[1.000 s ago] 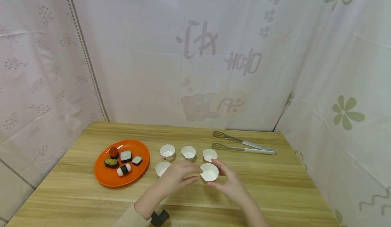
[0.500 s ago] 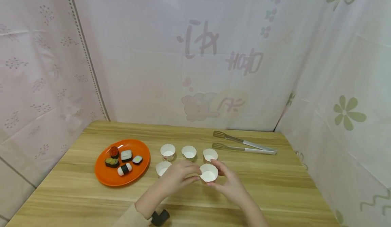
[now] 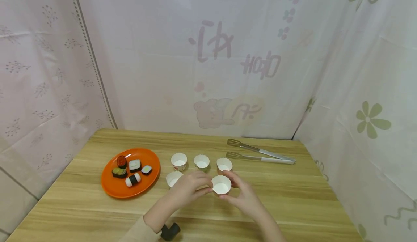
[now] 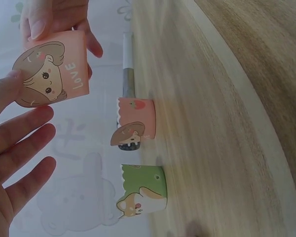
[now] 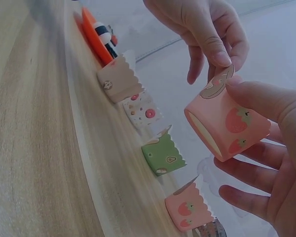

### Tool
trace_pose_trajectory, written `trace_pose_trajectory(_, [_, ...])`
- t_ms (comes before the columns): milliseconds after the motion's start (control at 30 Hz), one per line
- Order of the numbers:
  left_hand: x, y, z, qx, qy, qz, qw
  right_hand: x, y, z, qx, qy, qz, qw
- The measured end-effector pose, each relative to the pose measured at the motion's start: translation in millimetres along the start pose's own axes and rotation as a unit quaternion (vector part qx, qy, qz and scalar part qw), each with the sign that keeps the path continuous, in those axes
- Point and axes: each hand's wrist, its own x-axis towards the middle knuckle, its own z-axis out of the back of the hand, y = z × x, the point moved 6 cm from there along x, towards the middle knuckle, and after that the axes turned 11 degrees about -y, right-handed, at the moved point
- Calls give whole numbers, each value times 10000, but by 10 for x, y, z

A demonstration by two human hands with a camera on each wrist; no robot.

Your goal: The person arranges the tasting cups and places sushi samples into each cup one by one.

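Pink paper, printed with a girl's face, fills the gap between your hands: you hold one pink cup (image 3: 221,186) from opposite sides. Your right hand (image 3: 242,195) curls round its right wall; your left hand (image 3: 189,190) pinches its left edge near the rim, the other fingers spread apart in the left wrist view. Neither hand is nearer, since both touch it. Note the axis: from base to scalloped rim the cup runs roughly upright, its mouth facing the head camera, its base raised off the wooden table (image 3: 293,206). In judgement, any lowering or turning depends on keeping that axis upright between your two grips. Just beyond the held cup stands a second pink cup (image 3: 224,165); beyond and to its left come a green cup (image 3: 201,162) and a white cup (image 3: 179,161). To its left, partly hidden by your hand, is a beige cup (image 3: 174,179). Well to its left lies an orange plate (image 3: 114,188) with five sushi pieces (image 3: 134,166); beyond it to the right, metal tongs (image 3: 277,156) lie splayed.
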Motion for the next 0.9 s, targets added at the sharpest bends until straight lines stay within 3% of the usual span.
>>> trace_pose_trajectory(300, [1,2,24,-24,61,65,10000,12,46,-24,-86,109,289,9995])
trace_pose_trajectory(600, [-19,37,52,68,113,132,9998,26,21,-19,-161,113,74,9998])
trace_pose_trajectory(667, [-22,41,67,97,94,126,9998,26,126,-4,-138,94,72,9998])
trace_pose_trajectory(833, [-39,59,96,184,76,140,9997,16,120,10,-166,84,199,9996])
trace_pose_trajectory(900, [-50,69,106,237,80,147,9996,9,15,3,-191,88,261,9994])
